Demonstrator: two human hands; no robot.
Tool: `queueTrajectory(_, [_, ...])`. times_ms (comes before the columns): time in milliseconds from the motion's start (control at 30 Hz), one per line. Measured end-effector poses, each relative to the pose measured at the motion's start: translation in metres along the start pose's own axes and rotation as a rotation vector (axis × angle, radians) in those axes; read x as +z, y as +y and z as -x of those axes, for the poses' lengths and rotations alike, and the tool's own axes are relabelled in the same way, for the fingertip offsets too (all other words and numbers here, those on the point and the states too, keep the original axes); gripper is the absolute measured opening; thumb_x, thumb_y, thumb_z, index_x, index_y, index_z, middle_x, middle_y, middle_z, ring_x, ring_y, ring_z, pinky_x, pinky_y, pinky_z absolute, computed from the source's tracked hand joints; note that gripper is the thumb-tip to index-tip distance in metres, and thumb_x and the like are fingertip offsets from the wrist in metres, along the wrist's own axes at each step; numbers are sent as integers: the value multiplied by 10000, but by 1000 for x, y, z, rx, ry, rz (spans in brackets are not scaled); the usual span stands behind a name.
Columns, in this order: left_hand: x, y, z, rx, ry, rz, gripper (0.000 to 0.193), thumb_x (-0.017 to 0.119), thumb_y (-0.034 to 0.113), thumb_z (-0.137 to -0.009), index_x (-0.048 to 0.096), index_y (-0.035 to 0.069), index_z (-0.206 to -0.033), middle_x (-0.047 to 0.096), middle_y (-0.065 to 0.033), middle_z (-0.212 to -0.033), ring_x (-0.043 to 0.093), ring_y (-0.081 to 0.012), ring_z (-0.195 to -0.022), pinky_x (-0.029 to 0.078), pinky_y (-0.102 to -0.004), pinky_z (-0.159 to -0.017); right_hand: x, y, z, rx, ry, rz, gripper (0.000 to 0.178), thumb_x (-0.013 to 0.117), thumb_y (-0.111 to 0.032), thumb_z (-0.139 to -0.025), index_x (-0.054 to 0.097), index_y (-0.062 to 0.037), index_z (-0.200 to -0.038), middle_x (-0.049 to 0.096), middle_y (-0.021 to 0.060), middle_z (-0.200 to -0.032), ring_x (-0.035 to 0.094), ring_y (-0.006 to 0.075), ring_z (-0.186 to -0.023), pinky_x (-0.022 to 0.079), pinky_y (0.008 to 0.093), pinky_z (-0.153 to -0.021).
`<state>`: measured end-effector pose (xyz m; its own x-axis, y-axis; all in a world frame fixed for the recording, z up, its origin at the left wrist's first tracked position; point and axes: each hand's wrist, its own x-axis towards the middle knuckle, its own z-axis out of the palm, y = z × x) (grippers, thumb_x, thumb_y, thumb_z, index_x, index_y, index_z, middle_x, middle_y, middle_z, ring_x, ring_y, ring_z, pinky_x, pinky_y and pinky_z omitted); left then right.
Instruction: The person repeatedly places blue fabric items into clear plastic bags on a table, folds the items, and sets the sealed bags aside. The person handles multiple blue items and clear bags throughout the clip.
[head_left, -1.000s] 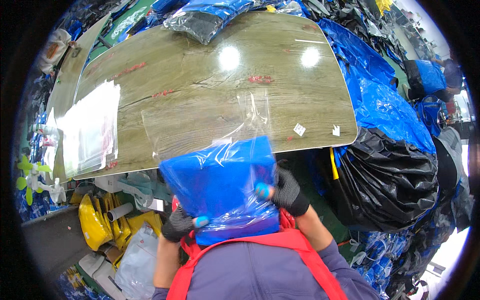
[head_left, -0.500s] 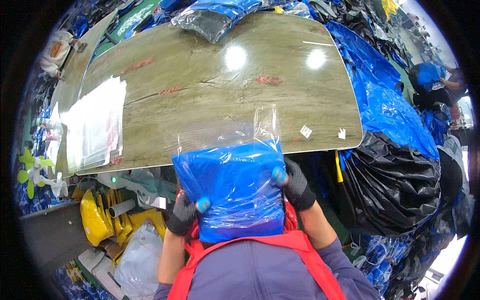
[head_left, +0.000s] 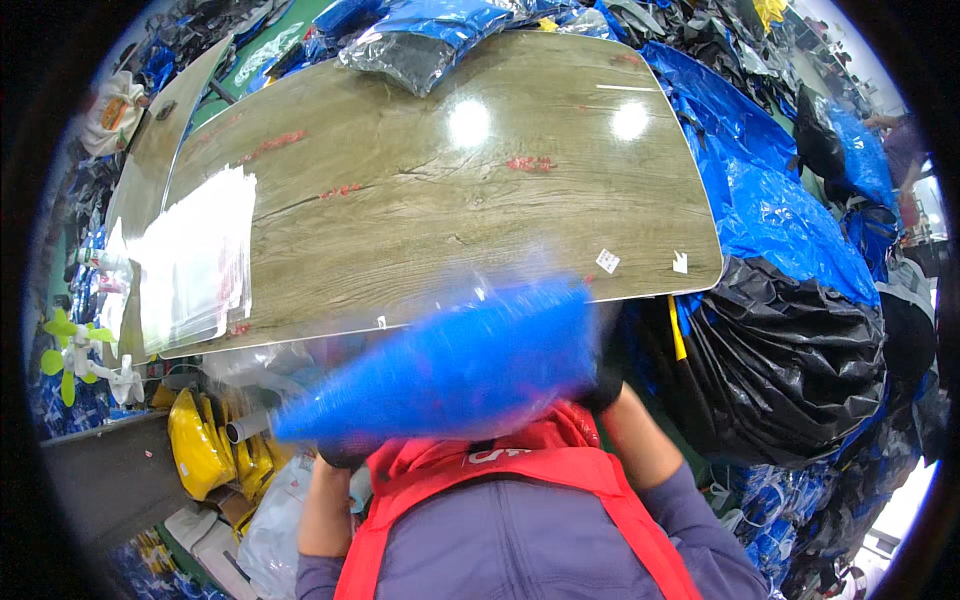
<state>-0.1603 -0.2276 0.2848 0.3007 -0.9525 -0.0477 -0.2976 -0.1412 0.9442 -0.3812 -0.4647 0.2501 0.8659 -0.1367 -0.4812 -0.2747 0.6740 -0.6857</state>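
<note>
A blue folded packet in a clear plastic sleeve (head_left: 450, 360) is in the air in front of my red apron, just off the table's near edge. It is tilted, its left end lower, and smeared by motion. My left hand (head_left: 343, 453), in a dark glove, holds its lower left end from beneath, with the fingers mostly hidden. At its right side my right hand (head_left: 602, 388), gloved too and blurred, grips the edge. The fingers of that hand hardly show.
The wood-patterned table (head_left: 450, 210) carries a stack of clear plastic sleeves (head_left: 198, 255) at left and a bagged blue and grey packet (head_left: 425, 45) at the far edge. A large black and blue sack (head_left: 780, 360) bulges at right. Yellow packets (head_left: 200, 450) lie low at left, by a green fan (head_left: 68, 355).
The packet has swung from roughly level to a slant, its left end going down and outward to the left. Both hands moved with it, and the left one is now lower.
</note>
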Motion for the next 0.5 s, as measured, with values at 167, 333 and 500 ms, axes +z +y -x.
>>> queueTrajectory(167, [-25, 24, -46, 105, 147, -579, 353, 648, 190, -852, 640, 207, -1205, 467, -235, -1378, 421, -396, -1307, 329, -460, -1084, -18, -93, -37, -435, 38, 367, 523, 737, -302, -813, 579, -6, -1213, 630, 111, -1125, 591, 172, -1031, 485, 326, -914])
queueTrajectory(333, [-24, 31, -83, 140, 474, 491, 822, 677, 418, -854, 259, 91, -1481, 312, -199, -1490, 325, -334, -1370, 289, -449, -1110, 9, -114, -34, -622, 42, 435, 482, 764, -224, -787, 615, -22, -1199, 658, 90, -1102, 605, 161, -1018, 484, 313, -916])
queueTrajectory(500, [-23, 17, -87, -107, 356, 514, 627, 768, 254, -742, 511, 60, -1279, 539, -104, -1260, 516, -184, -1126, 420, -334, -974, 24, -95, -37, -816, 71, 633, 469, 805, -186, -749, 640, -50, -1167, 669, 95, -1075, 620, 198, -1021, 479, 336, -921])
